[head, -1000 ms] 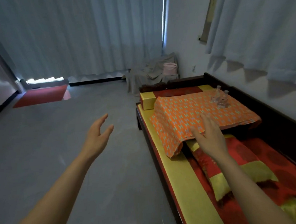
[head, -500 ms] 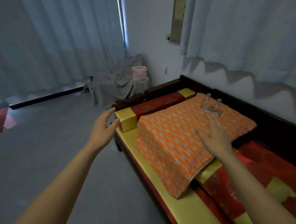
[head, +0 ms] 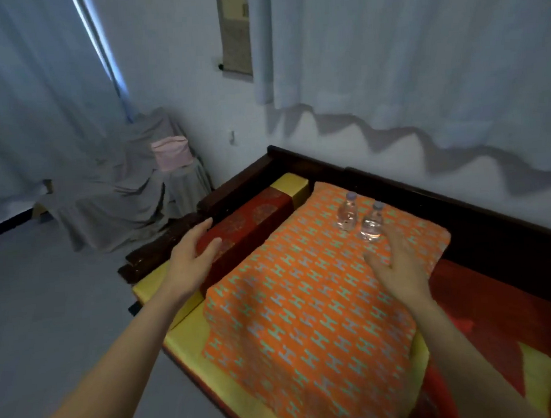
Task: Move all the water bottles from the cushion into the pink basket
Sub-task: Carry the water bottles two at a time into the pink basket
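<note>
Two small clear water bottles stand upright side by side on the far part of an orange patterned cushion (head: pixel 290 305): one bottle (head: pixel 347 212) at the left and back, the other (head: pixel 372 221) a little nearer. My right hand (head: pixel 398 265) hovers open over the cushion just in front of the nearer bottle, fingers spread, not touching it. Over the red bolster, my left hand (head: pixel 189 260) is open and holds nothing. The pink basket (head: pixel 170 152) sits far off at the back left, on furniture draped in grey cloth.
The cushion lies on a dark wooden daybed (head: pixel 297 165) with red and yellow bedding. A red and yellow bolster (head: pixel 255 220) lies at its head. Grey draped furniture (head: pixel 110 200) stands in the corner. Curtains cover the walls; bare grey floor lies to the left.
The view has swung right and closer to the daybed. Both hands have advanced: the right toward the bottles, the left over the bolster.
</note>
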The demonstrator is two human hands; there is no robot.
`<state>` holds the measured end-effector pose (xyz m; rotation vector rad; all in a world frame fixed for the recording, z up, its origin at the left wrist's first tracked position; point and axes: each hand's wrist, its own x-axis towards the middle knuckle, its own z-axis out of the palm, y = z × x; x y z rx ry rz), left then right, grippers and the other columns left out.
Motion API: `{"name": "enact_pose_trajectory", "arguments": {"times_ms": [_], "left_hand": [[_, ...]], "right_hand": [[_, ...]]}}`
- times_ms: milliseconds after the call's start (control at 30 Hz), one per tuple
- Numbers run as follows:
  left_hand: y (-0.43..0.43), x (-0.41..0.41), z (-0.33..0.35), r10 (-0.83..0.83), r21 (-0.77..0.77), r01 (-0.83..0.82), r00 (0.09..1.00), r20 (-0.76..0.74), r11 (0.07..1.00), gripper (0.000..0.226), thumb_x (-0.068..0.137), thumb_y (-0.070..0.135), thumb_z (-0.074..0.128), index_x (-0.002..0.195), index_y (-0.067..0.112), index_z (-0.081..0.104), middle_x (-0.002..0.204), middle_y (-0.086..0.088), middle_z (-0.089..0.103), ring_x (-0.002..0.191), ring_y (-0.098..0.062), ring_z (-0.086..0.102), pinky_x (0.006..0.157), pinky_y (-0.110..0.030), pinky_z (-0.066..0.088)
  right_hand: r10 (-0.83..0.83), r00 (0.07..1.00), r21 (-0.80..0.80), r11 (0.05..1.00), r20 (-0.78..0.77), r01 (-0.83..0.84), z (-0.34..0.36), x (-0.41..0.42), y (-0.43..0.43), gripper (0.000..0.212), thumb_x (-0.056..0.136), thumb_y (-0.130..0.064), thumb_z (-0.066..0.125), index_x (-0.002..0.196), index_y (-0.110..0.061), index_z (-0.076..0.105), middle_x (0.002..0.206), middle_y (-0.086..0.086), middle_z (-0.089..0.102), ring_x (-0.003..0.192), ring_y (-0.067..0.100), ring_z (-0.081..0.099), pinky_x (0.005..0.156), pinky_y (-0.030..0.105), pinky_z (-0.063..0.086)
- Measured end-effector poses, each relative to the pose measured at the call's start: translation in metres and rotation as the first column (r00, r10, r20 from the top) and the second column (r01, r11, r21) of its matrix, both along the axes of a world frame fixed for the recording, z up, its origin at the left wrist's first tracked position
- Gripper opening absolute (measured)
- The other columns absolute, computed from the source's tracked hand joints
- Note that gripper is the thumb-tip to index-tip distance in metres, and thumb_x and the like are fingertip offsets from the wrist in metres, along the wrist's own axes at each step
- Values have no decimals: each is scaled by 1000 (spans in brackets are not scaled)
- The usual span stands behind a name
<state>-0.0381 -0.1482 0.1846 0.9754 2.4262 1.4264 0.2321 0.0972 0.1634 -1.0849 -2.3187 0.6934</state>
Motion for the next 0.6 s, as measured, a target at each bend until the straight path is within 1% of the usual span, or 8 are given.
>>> {"name": "enact_pose_trajectory", "arguments": {"times_ms": [100,167,233,300,367,400,467,600], "left_hand": [[56,-41,-17,-94,-23,95,995,41,995,47,92,26,60,138,17,48,143,-1,50,129,-10,44,107,-28,36],[100,-69,-28,-183,-34,185,981,60,982,47,92,27,59,137,19,49,142,0,51,130,-13,46,111,-37,36],[144,-91,-39,-269,-39,273,960,80,961,45,92,29,60,136,21,51,139,1,54,129,-14,49,112,-40,36],[191,-111,-53,-386,-51,393,916,113,918,45,91,27,62,135,20,53,136,1,56,127,-15,52,110,-40,38],[230,-124,-65,-470,-40,483,864,179,874,48,89,25,65,134,18,53,134,0,57,124,-15,53,108,-37,41],[249,-129,-73,-510,-36,528,835,207,849,48,88,26,66,133,19,53,131,2,58,122,-13,54,105,-33,42],[282,-133,-86,-565,-27,588,787,247,808,50,86,28,69,132,21,52,127,4,59,118,-11,56,98,-24,42],[350,-129,-124,-599,-26,639,734,321,769,55,85,13,69,136,10,48,133,-6,57,122,-16,54,101,-31,42]], "right_hand": [[-87,996,-3,996,28,87,-10,-25,26,63,85,-21,69,140,-7,42,147,16,43,136,32,39,112,37,28],[-145,989,-13,989,36,145,-16,-43,47,64,86,-22,68,142,-7,40,148,16,41,137,32,37,112,38,26],[-221,973,-38,974,59,224,-23,-58,64,66,87,-23,67,143,-7,38,150,14,39,139,30,35,112,37,26],[-310,949,-96,944,59,314,-31,-72,79,67,87,-26,68,144,-8,37,151,12,38,138,27,36,109,31,28],[-374,926,-147,915,47,377,-39,-85,93,68,86,-26,69,144,-8,38,149,11,40,134,24,41,99,22,30],[-418,907,-171,891,50,420,-44,-91,102,69,85,-25,70,143,-8,38,149,11,41,133,24,42,98,21,30],[-479,876,-214,852,51,478,-53,-100,116,70,83,-24,72,143,-7,39,148,11,42,135,24,41,105,27,31],[-580,813,-293,770,47,567,-79,-111,149,68,82,-28,74,140,-10,44,146,8,45,135,23,42,107,29,32]]}}
